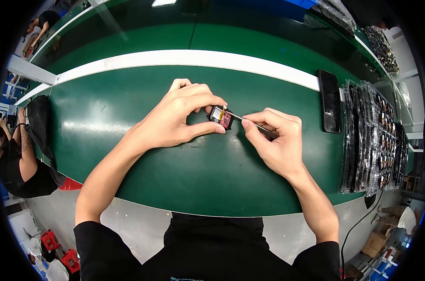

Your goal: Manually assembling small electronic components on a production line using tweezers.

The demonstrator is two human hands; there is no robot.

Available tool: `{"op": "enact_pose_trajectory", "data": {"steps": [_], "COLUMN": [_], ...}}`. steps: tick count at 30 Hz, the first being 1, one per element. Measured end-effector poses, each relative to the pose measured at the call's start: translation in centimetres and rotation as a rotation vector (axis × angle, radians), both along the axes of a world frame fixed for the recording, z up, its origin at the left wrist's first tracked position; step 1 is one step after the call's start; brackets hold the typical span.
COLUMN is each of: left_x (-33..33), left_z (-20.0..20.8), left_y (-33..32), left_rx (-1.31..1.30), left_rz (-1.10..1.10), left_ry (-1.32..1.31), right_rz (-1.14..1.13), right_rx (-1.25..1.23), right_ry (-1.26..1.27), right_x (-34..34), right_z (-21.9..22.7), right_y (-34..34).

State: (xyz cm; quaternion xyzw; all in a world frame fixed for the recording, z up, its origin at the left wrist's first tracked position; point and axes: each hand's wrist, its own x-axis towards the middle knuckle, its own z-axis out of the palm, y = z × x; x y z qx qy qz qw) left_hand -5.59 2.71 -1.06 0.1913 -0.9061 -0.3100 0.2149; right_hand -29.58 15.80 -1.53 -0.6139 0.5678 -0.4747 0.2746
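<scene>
Between the thumb and fingers of my left hand (186,110) is a small black electronic device (227,122), its inside exposed. A silvery part, a yellowish strip and a reddish board show in it. My right hand (278,138) is closed around a thin tool with a dark handle and a slim metal shaft (236,116), perhaps tweezers or a screwdriver; its exact kind is unclear. The shaft points left, and its tip meets the device near the yellowish strip, by my left fingertip. Both hands are over the middle of the green table (231,182).
A black phone (330,100) lies at the right by the white rail (184,57). Stacked clear plastic trays (374,140) with small parts stand beside it. At the left edge are a dark mesh bag (40,124) and a person in black (27,164).
</scene>
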Motion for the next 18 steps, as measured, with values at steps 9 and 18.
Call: {"op": "enact_pose_trajectory", "data": {"steps": [9, 18], "left_x": [-0.12, -0.28], "left_z": [-0.29, -0.14], "left_y": [-0.01, -0.09], "left_rx": [-0.01, 0.029], "left_rz": [-0.006, 0.01], "left_ry": [0.022, -0.003], "right_rz": [-0.018, -0.031], "right_rx": [-0.024, -0.046], "right_ry": [0.056, 0.08], "right_x": [0.36, 0.2], "right_z": [0.11, -0.15], "right_y": [-0.24, -0.29]}}
